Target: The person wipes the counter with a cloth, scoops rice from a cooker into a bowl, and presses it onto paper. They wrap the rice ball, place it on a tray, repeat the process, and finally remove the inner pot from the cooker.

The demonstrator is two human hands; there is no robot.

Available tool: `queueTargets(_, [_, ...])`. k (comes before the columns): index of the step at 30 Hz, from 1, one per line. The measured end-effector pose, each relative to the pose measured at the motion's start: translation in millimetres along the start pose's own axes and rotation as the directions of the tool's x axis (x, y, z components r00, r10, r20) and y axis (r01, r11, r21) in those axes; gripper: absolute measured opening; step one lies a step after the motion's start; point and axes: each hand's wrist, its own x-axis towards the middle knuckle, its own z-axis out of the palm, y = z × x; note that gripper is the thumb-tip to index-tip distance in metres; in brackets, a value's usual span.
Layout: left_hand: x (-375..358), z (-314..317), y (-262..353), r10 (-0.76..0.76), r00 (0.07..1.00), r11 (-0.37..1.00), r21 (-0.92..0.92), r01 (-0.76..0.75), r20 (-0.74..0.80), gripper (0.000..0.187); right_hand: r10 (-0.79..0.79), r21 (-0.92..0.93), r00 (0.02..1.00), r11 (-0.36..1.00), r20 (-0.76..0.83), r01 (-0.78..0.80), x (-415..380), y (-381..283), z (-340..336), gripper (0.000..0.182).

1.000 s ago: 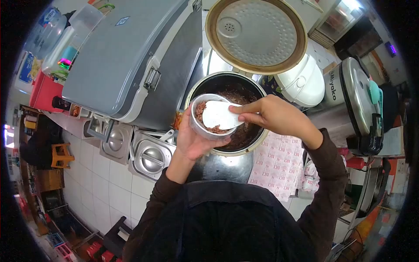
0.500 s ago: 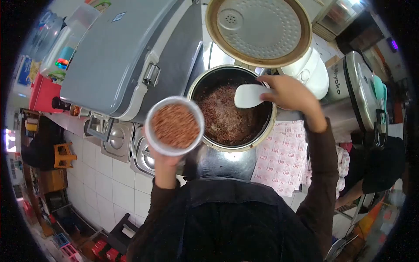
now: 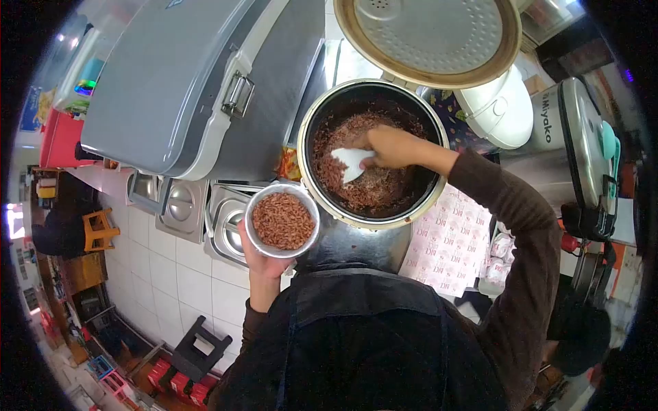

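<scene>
My left hand point(image 3: 266, 264) is wrapped round a pale round bowl point(image 3: 255, 241) filled with reddish-brown cooked rice point(image 3: 282, 220). The bowl is held level beside the lower left rim of an open rice cooker point(image 3: 308, 179). Inside the cooker pot, my right hand point(image 3: 391, 147) is closed on a white rice paddle point(image 3: 353, 163). The paddle's blade touches the brown rice in the pot point(image 3: 367, 195), and some grains lie against its left edge. The paddle's handle is mostly hidden under my fingers.
The cooker's raised lid point(image 3: 432, 38) stands behind the pot. A large grey cooler box point(image 3: 164, 82) is at the left. Printed wrapping paper point(image 3: 445, 250) lies right of the pot, near a Miyako appliance point(image 3: 555, 137). Steel pans point(image 3: 229, 219) sit at the left.
My right hand has lowered the paddle into the rice, from above the pot's right side. The bowl in my left hand appears slightly lower, close to the cooker's rim.
</scene>
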Motion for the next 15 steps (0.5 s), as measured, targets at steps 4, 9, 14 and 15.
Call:
queueTargets(4, [3.2,5.5,2.9,-0.066,0.997,0.997,-0.029,0.067,0.028,0.065,-0.083,0.164,0.996,0.983,-0.033,0.087,-7.0,-11.3,-9.1,0.047])
queueTargets(9, [3.4,12.5,3.5,0.015,0.998,0.996,0.082,-0.020,0.059,0.066,-0.138,0.383,0.988,0.911,-0.066,0.153,-23.9,-8.5,-24.0,0.048])
queueTargets(14, [-6.6,51.5,1.6,0.268,0.963,0.904,0.337,-0.262,0.028,0.065,-0.021,0.430,0.981,0.897,-0.195,0.104,-58.6,-24.2,-61.4,0.051])
queueTargets(15, [-4.2,57.7,0.3,0.294,0.955,0.876,0.385,-0.290,0.050,0.064,-0.005,0.432,0.973,0.896,-0.231,0.107,-65.3,-32.5,-69.6,0.052])
